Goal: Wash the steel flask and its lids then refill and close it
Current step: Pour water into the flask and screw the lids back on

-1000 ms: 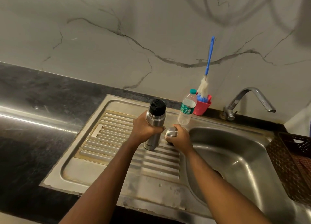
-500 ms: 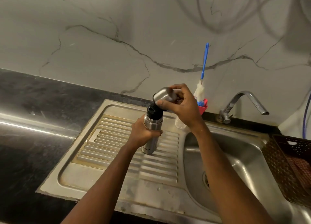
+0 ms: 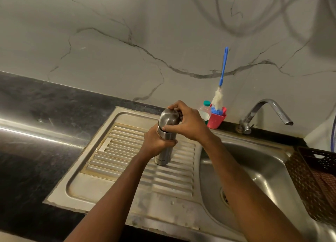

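I see both forearms reach in from the bottom edge and meet over the ribbed drainboard [image 3: 125, 150]. The left hand [image 3: 156, 141] comes up from the lower left, its fingers curled tight round the middle of the steel flask [image 3: 163, 156]. The flask stands upright with its base on the drainboard, just left of the sink basin [image 3: 269, 169]. The right hand [image 3: 189, 123] arches over from the right, thumb at the lower rim of the steel cap [image 3: 169, 119] and fingers wrapped over its domed top, grasping it on the flask's neck. I cannot tell whether the cap is fully seated. Behind the hands stand a plastic bottle [image 3: 205, 112] and a red cup [image 3: 217, 120] holding a bottle brush [image 3: 223, 69].
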